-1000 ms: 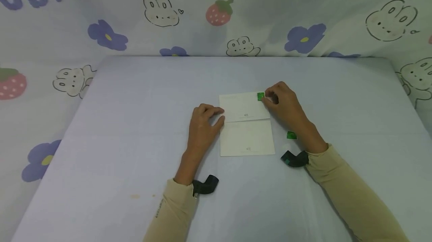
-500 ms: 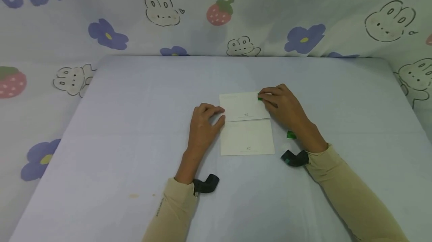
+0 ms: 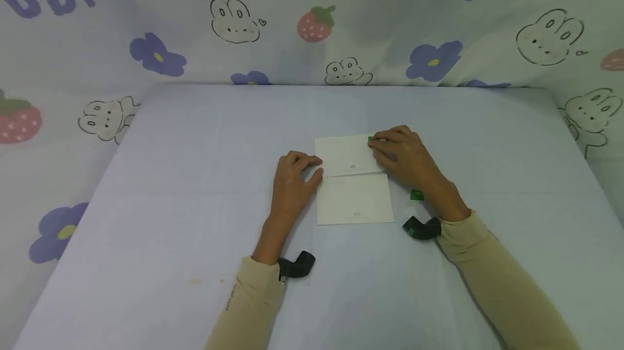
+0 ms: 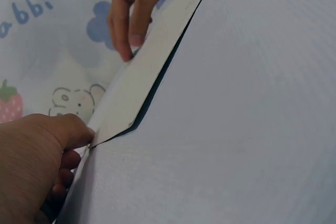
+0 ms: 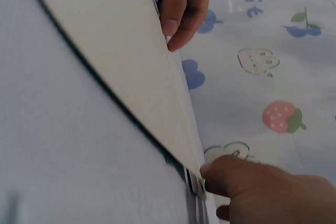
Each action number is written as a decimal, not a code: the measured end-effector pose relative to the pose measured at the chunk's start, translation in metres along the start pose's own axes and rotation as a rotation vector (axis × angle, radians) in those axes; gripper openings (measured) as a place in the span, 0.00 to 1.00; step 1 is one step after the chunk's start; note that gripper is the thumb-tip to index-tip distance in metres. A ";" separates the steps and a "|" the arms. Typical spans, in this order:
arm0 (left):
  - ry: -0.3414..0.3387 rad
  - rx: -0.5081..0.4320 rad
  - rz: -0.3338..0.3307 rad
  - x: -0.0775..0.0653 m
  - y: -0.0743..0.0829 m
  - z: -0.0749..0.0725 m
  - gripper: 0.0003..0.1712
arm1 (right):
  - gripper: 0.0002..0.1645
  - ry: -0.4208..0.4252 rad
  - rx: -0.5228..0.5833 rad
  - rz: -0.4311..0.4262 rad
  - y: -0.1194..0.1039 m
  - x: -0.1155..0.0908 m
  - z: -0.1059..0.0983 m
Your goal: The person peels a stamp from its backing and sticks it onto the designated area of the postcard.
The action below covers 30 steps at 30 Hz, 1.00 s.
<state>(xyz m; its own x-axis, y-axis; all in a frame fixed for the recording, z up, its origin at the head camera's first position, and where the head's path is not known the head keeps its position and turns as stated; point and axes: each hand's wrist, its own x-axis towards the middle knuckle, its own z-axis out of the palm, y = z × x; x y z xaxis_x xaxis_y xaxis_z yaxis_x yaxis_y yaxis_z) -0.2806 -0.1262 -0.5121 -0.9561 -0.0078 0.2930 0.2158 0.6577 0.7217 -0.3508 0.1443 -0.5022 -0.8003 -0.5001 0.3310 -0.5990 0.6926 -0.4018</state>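
Two cream postcard-like cards lie on the table, the far card [image 3: 343,155] directly above the near card [image 3: 355,198] in the head view. My left hand [image 3: 292,185] touches the cards' left edge with index finger and thumb spread apart. Over the far card's upper right corner, my right hand [image 3: 407,157] presses its fingertips on a small green stamp-like square [image 3: 370,138], mostly covered by them. In the left wrist view, the left thumb [image 4: 73,129] is at a card edge. A dark underside shows below the cream card [image 5: 110,51] in the right wrist view.
A second small green square [image 3: 416,195] lies right of the near card, partly behind the right wrist. White cloth covers the table [image 3: 195,176]. A patterned curtain [image 3: 273,19] stands along the far edge. Black wrist cameras [image 3: 297,265] sit at both cuffs.
My right hand's fingers have moved left from beside the green square onto it, covering most of it. The left hand holds its place. The head view has shifted slightly.
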 end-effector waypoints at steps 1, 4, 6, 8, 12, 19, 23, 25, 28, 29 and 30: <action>-0.001 -0.004 0.001 0.000 0.001 0.000 0.08 | 0.16 -0.004 0.036 0.037 -0.001 -0.003 -0.004; -0.009 -0.004 -0.010 -0.002 0.002 -0.001 0.09 | 0.15 0.005 0.144 0.160 -0.001 -0.020 -0.015; -0.003 0.005 -0.018 -0.003 0.001 -0.003 0.09 | 0.13 0.017 0.187 0.196 0.000 -0.032 -0.020; 0.006 0.010 -0.027 -0.004 0.000 -0.005 0.08 | 0.13 0.007 0.223 0.232 0.000 -0.045 -0.024; 0.024 -0.019 -0.024 -0.005 -0.005 -0.009 0.07 | 0.13 -0.017 0.273 0.284 0.001 -0.067 -0.032; 0.011 -0.152 -0.034 -0.011 -0.007 -0.010 0.07 | 0.05 -0.059 0.307 0.327 0.004 -0.100 -0.034; 0.011 -0.210 -0.020 -0.015 -0.004 -0.012 0.06 | 0.03 -0.029 0.314 0.319 0.000 -0.110 -0.037; 0.009 -0.232 -0.018 -0.017 -0.002 -0.014 0.06 | 0.03 -0.006 0.317 0.309 -0.002 -0.112 -0.039; -0.002 -0.246 -0.032 -0.020 0.001 -0.017 0.06 | 0.08 0.006 0.319 0.305 -0.006 -0.114 -0.041; -0.006 -0.245 -0.039 -0.022 0.002 -0.018 0.06 | 0.11 0.001 0.318 0.298 -0.006 -0.114 -0.040; -0.011 -0.244 -0.049 -0.024 0.002 -0.018 0.06 | 0.12 -0.003 0.317 0.286 -0.007 -0.115 -0.039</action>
<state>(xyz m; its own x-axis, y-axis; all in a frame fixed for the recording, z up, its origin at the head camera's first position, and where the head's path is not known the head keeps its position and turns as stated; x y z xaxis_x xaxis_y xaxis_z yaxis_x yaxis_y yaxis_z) -0.2538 -0.1383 -0.5061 -0.9684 -0.0263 0.2479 0.2092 0.4555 0.8653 -0.2534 0.2172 -0.5037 -0.9352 -0.3127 0.1660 -0.3317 0.6101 -0.7196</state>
